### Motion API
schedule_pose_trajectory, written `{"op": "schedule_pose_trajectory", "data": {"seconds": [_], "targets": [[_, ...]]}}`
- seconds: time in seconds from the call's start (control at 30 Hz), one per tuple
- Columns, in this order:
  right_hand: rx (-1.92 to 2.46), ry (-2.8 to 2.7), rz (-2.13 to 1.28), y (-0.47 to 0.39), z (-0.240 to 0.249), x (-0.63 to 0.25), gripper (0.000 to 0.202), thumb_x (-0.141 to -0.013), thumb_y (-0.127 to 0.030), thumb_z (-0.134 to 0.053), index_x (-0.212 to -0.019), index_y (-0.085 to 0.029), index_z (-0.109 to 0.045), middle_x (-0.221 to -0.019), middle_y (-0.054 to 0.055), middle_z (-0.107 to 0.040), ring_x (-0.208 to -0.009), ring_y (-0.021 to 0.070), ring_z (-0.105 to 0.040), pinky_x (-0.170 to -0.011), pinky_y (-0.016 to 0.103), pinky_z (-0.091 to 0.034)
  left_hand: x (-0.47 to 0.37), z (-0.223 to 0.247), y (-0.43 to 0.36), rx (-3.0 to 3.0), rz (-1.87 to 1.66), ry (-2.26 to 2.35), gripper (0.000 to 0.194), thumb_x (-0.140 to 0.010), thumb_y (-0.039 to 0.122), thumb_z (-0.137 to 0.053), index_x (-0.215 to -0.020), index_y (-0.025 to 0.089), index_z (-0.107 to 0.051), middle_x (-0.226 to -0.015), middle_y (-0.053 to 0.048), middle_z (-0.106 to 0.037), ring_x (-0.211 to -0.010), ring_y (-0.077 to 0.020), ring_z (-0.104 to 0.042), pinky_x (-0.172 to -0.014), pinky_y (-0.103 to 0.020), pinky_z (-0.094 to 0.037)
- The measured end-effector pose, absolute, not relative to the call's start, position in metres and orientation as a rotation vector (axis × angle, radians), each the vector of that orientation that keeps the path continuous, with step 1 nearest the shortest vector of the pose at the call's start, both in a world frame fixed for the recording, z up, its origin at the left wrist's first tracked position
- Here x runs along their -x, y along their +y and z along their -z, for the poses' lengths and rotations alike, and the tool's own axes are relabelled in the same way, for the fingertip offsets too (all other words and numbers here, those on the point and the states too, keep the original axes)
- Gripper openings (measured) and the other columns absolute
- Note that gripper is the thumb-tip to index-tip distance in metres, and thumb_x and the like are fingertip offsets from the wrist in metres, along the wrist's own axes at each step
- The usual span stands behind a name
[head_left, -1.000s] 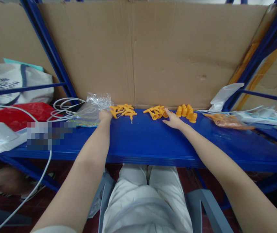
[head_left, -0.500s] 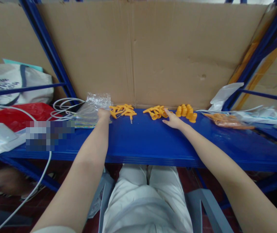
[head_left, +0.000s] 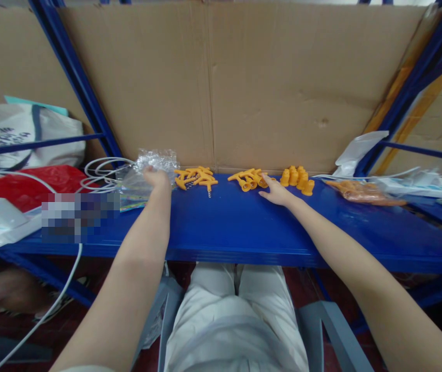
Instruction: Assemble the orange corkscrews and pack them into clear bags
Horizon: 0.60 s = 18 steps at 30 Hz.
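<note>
My left hand (head_left: 156, 176) is over a clear plastic bag (head_left: 130, 183) at the left. Its fingers are mostly hidden, so whether it grips the bag cannot be made out. To its right lies a pile of yellow T-handled corkscrews (head_left: 195, 175) with bare metal spirals. My right hand (head_left: 276, 192) rests on the table, thumb and fingers apart and holding nothing. Its fingertips are at the edge of a group of yellow corkscrews with bell-shaped covers (head_left: 247, 180), partly hiding one. Beyond that hand stand several loose yellow bell-shaped covers (head_left: 297, 178).
A blue table (head_left: 221, 222) stands before a cardboard panel (head_left: 263, 88). White cables (head_left: 100, 173), a red bag (head_left: 46, 178) and a power strip (head_left: 7, 227) lie left. On the right are a bag of orange parts (head_left: 360, 192) and another power strip (head_left: 422, 187).
My left hand has shifted left, away from the pile of corkscrews and further over the clear plastic bag. My right hand has stayed in place.
</note>
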State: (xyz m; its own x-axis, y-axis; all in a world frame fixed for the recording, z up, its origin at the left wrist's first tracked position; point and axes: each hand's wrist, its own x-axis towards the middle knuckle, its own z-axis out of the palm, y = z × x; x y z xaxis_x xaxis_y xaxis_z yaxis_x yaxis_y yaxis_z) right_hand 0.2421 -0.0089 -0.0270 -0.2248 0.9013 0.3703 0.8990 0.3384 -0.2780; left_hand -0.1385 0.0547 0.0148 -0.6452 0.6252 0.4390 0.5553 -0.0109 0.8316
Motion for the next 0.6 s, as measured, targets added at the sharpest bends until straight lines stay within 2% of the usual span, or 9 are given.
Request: {"op": "schedule_pose_trajectory", "data": {"seconds": [0.1, 0.23, 0.33, 0.4, 0.5, 0.6], "targets": [[1.604, -2.146, -0.01, -0.012, 0.024, -0.239, 0.08, -0.086, -0.033, -0.056, -0.157, -0.009, -0.027, -0.158, 0.019, -0.033, -0.145, 0.0349, -0.034, -0.116, 0.055, -0.033, 0.133, -0.022, 0.047, -1.072, -1.957, 2.136, 0.065, -0.072, -0.004, -0.037, -0.135, 0.006, -0.044, -0.135, -0.015, -0.057, -0.132, -0.0193, -0.052, -0.114, -0.027, -0.036], [1.598, -2.145, -0.012, -0.012, 0.025, -0.239, 0.081, -0.085, -0.032, -0.057, -0.156, -0.007, -0.028, -0.158, 0.018, -0.033, -0.146, 0.0345, -0.033, -0.118, 0.053, -0.032, 0.117, -0.029, 0.039, -1.312, -2.011, 2.036, 0.067, -0.069, -0.006, -0.038, -0.134, 0.009, -0.046, -0.135, -0.012, -0.057, -0.133, -0.0171, -0.051, -0.114, -0.025, -0.034], [1.567, -2.133, 0.006, -0.01, 0.026, -0.24, 0.08, -0.084, -0.032, -0.059, -0.156, -0.013, -0.03, -0.157, 0.014, -0.037, -0.145, 0.0342, -0.035, -0.117, 0.054, -0.033, 0.097, -0.03, 0.035, -1.677, -1.858, 1.939, 0.07, -0.067, -0.002, -0.042, -0.133, 0.017, -0.051, -0.134, -0.008, -0.06, -0.132, -0.0193, -0.052, -0.114, -0.029, -0.037], [1.576, -2.125, 0.012, -0.009, 0.027, -0.24, 0.079, -0.084, -0.032, -0.059, -0.156, -0.013, -0.031, -0.157, 0.014, -0.038, -0.144, 0.0344, -0.035, -0.117, 0.054, -0.033, 0.08, -0.029, 0.03, -1.934, -1.714, 1.776, 0.068, -0.065, -0.001, -0.044, -0.13, 0.018, -0.056, -0.131, -0.006, -0.063, -0.129, -0.0212, -0.055, -0.112, -0.032, -0.041], [1.613, -2.115, 0.022, -0.009, 0.026, -0.24, 0.078, -0.085, -0.033, -0.059, -0.155, -0.01, -0.033, -0.157, 0.016, -0.037, -0.144, 0.0341, -0.036, -0.117, 0.052, -0.033, 0.056, -0.028, 0.022, -2.252, -1.367, 1.397, 0.071, -0.063, -0.004, -0.042, -0.129, 0.015, -0.06, -0.129, -0.008, -0.067, -0.123, -0.0194, -0.061, -0.105, -0.031, -0.048], [1.611, -2.103, 0.043, -0.011, 0.026, -0.239, 0.076, -0.085, -0.034, -0.059, -0.154, -0.014, -0.034, -0.155, 0.014, -0.041, -0.142, 0.0332, -0.041, -0.116, 0.05, -0.035, 0.038, -0.026, 0.014, -2.443, -0.999, 1.234, 0.061, -0.064, -0.006, -0.043, -0.116, 0.014, -0.069, -0.119, -0.008, -0.073, -0.114, -0.0198, -0.066, -0.102, -0.032, -0.05]]}}
